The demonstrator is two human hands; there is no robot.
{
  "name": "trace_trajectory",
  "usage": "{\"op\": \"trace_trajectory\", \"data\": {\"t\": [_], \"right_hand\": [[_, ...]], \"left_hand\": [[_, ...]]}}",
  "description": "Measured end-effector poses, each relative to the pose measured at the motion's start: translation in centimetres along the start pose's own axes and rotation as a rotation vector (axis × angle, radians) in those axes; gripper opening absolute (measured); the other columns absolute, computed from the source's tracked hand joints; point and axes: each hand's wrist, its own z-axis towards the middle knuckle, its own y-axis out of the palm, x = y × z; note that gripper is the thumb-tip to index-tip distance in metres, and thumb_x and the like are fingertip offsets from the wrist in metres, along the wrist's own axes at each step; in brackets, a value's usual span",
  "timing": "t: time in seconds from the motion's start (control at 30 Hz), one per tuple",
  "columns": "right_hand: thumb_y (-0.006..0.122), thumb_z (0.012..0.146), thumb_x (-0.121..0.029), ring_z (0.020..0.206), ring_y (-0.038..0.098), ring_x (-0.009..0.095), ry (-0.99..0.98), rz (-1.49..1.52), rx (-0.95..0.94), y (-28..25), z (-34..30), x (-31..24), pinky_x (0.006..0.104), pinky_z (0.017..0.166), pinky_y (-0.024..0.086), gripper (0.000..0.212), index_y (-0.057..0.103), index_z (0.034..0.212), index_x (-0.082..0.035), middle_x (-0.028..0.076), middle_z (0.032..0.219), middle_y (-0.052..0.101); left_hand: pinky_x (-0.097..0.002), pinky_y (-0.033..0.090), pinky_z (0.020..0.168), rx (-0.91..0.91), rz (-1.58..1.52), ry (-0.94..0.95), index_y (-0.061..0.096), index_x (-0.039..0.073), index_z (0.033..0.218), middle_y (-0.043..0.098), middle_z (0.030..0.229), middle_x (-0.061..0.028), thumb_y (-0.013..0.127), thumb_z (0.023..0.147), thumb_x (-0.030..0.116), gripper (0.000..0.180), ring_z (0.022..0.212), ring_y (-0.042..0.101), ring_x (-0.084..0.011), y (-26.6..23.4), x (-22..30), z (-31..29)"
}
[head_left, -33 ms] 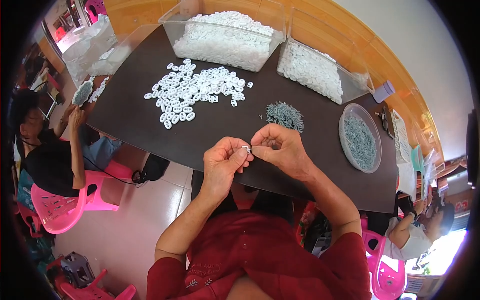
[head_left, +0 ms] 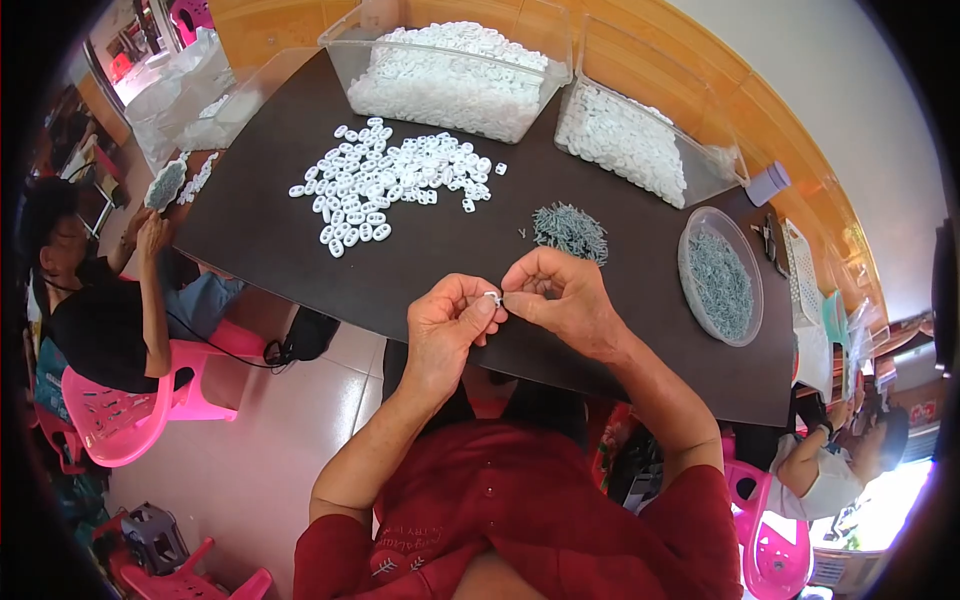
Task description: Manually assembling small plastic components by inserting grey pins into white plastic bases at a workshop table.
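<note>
Near the table's front edge, my left hand (head_left: 450,318) pinches a small white plastic piece (head_left: 491,296) between thumb and fingers. Meeting it from the other side, my right hand (head_left: 562,300) is closed in a pinch at the piece's edge. Whatever sits between its fingertips is too small and hidden to name. Just beyond my right hand lies a heap of small grey screws (head_left: 570,232). Farther back and left, many loose white oval plastic pieces with holes (head_left: 385,180) are spread over the dark table (head_left: 270,225).
Two clear bins (head_left: 335,70) (head_left: 722,180) of white pieces line the back. A round tub (head_left: 690,285) of grey screws stands right, near a lilac cup (head_left: 768,184) and a metal tool (head_left: 769,240). People sit left (head_left: 100,325) and right (head_left: 830,465) on pink chairs.
</note>
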Motion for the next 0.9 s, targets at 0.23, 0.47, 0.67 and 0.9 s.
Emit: {"op": "trace_trajectory", "data": {"t": [0.23, 0.47, 0.67, 0.9], "right_hand": [[0.066, 0.081, -0.004, 0.072, 0.056, 0.004, -0.008, 0.030, -0.020, 0.4, 0.0, 0.2, 0.0191, 0.063, 0.045, 0.012, 0.060, 0.090, -0.001, 0.000, 0.080, 0.060], [0.065, 0.080, -0.002, 0.071, 0.056, 0.005, -0.008, 0.099, 0.014, 1.2, -0.1, 0.0, 0.0188, 0.064, 0.046, 0.012, 0.060, 0.090, 0.000, 0.001, 0.080, 0.061], [0.062, 0.080, 0.002, 0.073, 0.060, 0.009, -0.009, 0.193, 0.041, 2.1, 0.1, 0.8, 0.0206, 0.065, 0.048, 0.010, 0.057, 0.090, 0.003, 0.005, 0.080, 0.062], [0.062, 0.081, 0.002, 0.073, 0.060, 0.010, -0.019, 0.252, 0.061, 2.4, 0.4, 1.4, 0.0213, 0.066, 0.048, 0.010, 0.057, 0.090, 0.003, 0.006, 0.081, 0.062]], "left_hand": [[-0.0179, 0.041, 0.057, 0.017, 0.076, 0.017, 0.058, 0.000, 0.090, 0.061, 0.078, -0.0037, 0.059, 0.089, 0.013, 0.013, 0.065, 0.053, -0.0066, -0.1, 0.0, -0.5], [-0.0169, 0.040, 0.056, 0.080, 0.261, 0.180, 0.059, 0.002, 0.094, 0.059, 0.077, 0.0000, 0.057, 0.090, 0.011, 0.010, 0.065, 0.050, -0.0044, 0.3, -0.5, -1.1], [-0.0164, 0.040, 0.056, 0.134, 0.425, 0.242, 0.060, 0.002, 0.093, 0.058, 0.075, 0.0016, 0.055, 0.090, 0.009, 0.009, 0.064, 0.048, -0.0031, 0.2, -1.2, -1.1], [-0.0170, 0.040, 0.053, 0.141, 0.290, 0.167, 0.060, 0.001, 0.092, 0.059, 0.074, -0.0003, 0.055, 0.090, 0.007, 0.009, 0.062, 0.049, -0.0040, 0.3, -0.6, -0.8]]}}
